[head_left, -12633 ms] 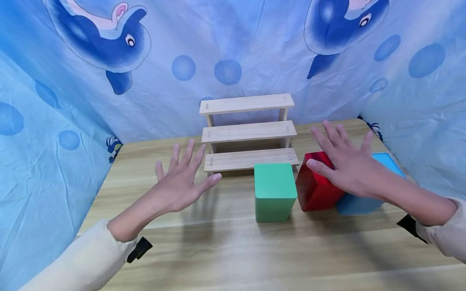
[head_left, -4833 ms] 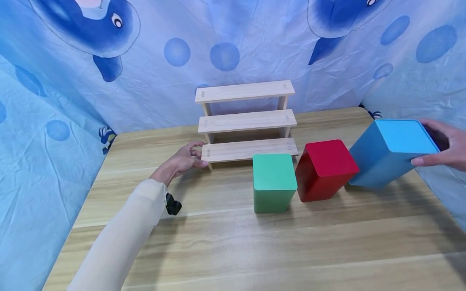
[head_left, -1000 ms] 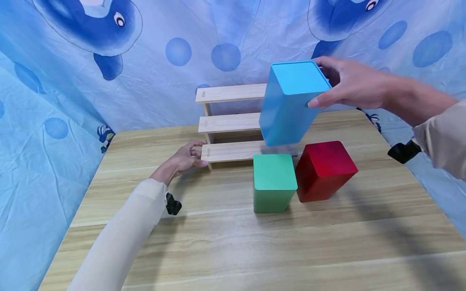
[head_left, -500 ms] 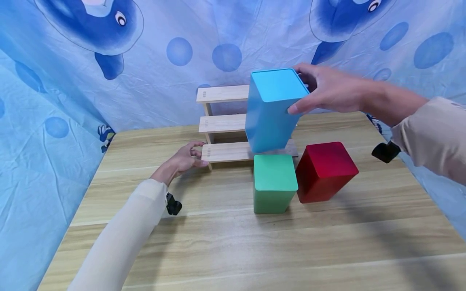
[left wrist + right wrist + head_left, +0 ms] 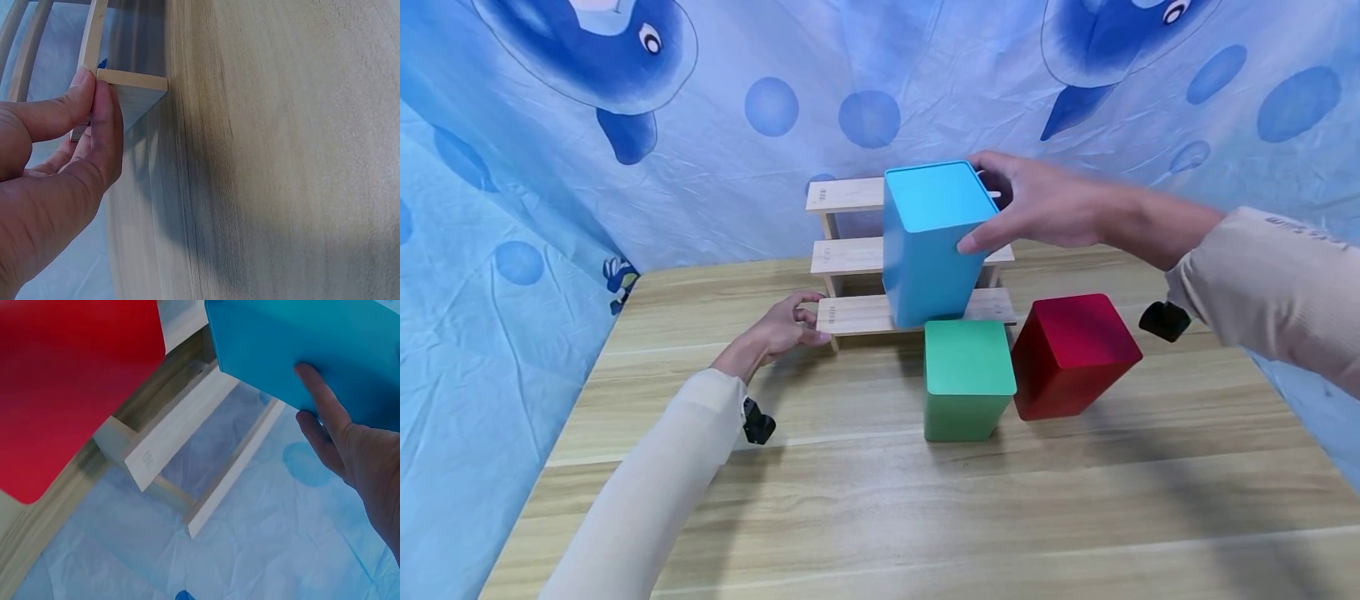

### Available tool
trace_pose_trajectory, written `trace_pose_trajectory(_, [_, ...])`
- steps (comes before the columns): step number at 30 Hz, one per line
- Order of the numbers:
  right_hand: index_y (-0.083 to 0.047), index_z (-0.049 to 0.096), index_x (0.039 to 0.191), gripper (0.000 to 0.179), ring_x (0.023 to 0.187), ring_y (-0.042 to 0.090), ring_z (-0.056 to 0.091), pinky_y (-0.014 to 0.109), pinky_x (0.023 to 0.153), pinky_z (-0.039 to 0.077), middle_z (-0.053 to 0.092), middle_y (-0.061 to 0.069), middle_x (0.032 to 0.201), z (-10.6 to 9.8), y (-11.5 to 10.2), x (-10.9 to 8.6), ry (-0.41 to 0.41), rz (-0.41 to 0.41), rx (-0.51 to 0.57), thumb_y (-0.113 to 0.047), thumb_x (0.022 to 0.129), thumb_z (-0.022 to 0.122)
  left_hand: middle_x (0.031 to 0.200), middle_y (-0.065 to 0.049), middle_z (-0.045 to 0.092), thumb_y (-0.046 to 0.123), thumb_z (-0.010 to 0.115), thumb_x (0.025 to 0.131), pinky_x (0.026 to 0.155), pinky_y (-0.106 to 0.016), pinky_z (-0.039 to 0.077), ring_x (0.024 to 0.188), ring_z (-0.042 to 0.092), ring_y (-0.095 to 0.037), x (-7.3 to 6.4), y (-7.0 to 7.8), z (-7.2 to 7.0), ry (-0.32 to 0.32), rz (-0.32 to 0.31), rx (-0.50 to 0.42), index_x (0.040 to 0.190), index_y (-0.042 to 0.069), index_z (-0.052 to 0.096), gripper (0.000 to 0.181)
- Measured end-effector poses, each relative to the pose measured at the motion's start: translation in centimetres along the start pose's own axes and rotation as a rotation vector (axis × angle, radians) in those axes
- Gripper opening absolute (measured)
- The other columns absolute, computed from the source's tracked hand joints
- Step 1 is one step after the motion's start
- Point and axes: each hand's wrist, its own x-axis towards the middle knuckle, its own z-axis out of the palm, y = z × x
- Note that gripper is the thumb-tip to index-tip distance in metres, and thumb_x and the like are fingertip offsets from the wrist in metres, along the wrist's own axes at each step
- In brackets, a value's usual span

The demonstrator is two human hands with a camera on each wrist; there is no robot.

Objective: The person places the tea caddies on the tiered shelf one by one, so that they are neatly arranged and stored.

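Note:
A pale wooden three-step rack stands at the back of the table. My left hand pinches the left end of its lowest step; the left wrist view shows thumb and fingers on the board's end. My right hand grips a tall blue box from its right side, thumb on the front face and fingers behind. The blue box is upright, its lower end overlapping the lowest step in the head view. In the right wrist view, fingers lie along the blue face.
A green box stands just in front of the rack's right half. Beside it to the right is a red box, turned at an angle. A blue cloth with dolphins hangs behind and along the sides of the wooden table.
The right hand has carried the blue box from the table's right side leftward, then lowered it in front of the rack. The left hand has kept its hold on the lowest step.

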Motion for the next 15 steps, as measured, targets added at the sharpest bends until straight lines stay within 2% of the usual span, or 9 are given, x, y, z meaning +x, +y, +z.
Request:
trace_pose_trajectory(5, [-0.015, 0.022, 0.148, 0.089, 0.125, 0.027, 0.043, 0.044, 0.097, 0.046, 0.038, 0.006, 0.138, 0.7, 0.0, 0.7, -0.013, 0.001, 0.054, -0.014, 0.08, 0.079, 0.117, -0.018, 0.052, -0.007, 0.071, 0.082, 0.089, -0.036, 0.048, 0.102, 0.055, -0.025, 0.1, 0.0, 0.0, -0.001, -0.009, 0.001, 0.15, 0.012, 0.026, 0.083])
trace_pose_trajectory(15, [-0.016, 0.021, 0.149, 0.092, 0.127, 0.027, 0.043, 0.044, 0.094, 0.048, 0.039, 0.004, 0.141, 1.5, -0.7, 1.8, -0.025, -0.008, 0.036, -0.016, 0.079, 0.08, 0.115, -0.017, 0.053, -0.007, 0.07, 0.082, 0.084, -0.03, 0.05, 0.102, 0.056, -0.026, 0.2, 0.0, -0.1, 0.005, -0.012, 0.003, 0.149, 0.012, 0.029, 0.081])
